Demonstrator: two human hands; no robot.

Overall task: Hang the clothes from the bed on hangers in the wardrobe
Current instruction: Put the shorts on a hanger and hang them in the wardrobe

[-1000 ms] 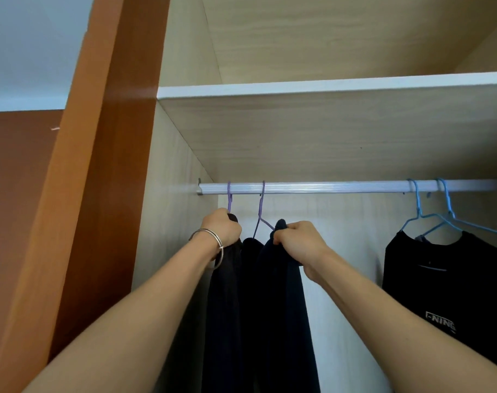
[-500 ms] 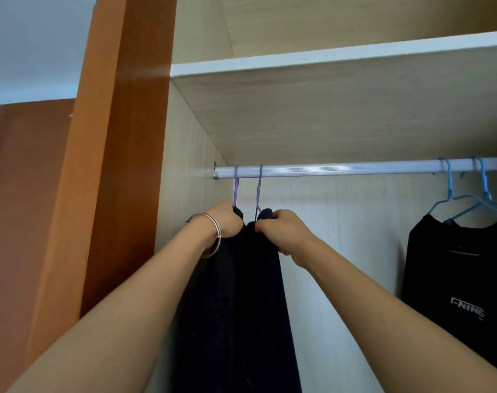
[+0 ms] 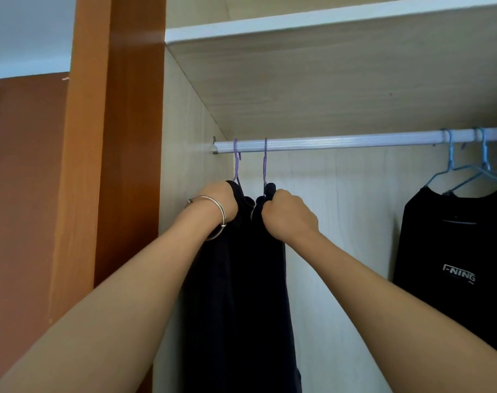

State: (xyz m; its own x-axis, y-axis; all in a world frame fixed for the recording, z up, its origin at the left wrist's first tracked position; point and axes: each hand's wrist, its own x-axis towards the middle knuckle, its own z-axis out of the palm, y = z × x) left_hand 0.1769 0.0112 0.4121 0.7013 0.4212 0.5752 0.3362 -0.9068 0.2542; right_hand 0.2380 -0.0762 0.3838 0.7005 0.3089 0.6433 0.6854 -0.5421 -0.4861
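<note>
left hand (image 3: 221, 202) grips dark cloth (image 3: 221, 293) | right hand (image 3: 287, 217) clutches neighbouring dark cloth (image 3: 272, 279) | purple wire hangers (image 3: 236, 163) on ribbed rail (image 3: 340, 141)

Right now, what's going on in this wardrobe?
A person is hanging dark clothes at the left end of the rail. The left hand and right hand each grip the top of a garment, just under two purple hangers whose hooks are over the rail. Further right, a black T-shirt hangs beneath blue hangers.
</note>
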